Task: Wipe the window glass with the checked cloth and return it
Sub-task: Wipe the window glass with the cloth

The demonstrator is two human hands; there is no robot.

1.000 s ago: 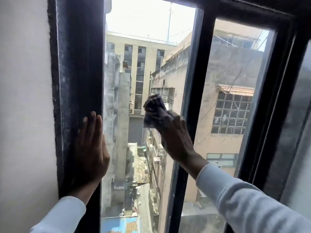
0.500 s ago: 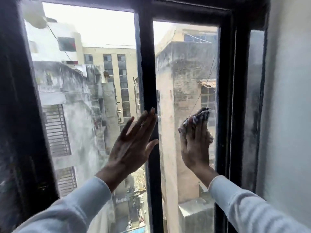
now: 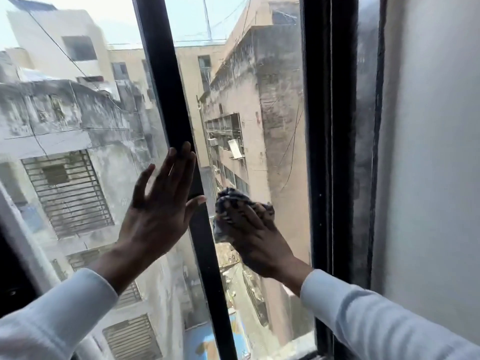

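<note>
The right hand [image 3: 255, 237] presses a bunched checked cloth [image 3: 235, 201] against the right pane of the window glass [image 3: 280, 141], low on the pane and just beside the dark centre bar [image 3: 179, 120]. Its fingers lie spread over the cloth, slightly bent, with the cloth crumpled under and above them; whether the thumb grips the fabric cannot be told. The left hand [image 3: 158, 211] is flat and wide open, fingers straight and pointing up, holding nothing. Its palm lies against the left pane and its fingertips [image 3: 185, 149] overlap the centre bar, thumb reaching across the bar toward the cloth. Both arms wear pale long sleeves [image 3: 363, 315].

A black frame [image 3: 327, 152] bounds the glass on the right, and beside it stands a pale wall [image 3: 428, 152]. Through the glass show weathered concrete buildings [image 3: 259, 100], a barred window [image 3: 67, 193] on the left one, hanging wires and a narrow alley far below. No brand, label or writing can be read anywhere.
</note>
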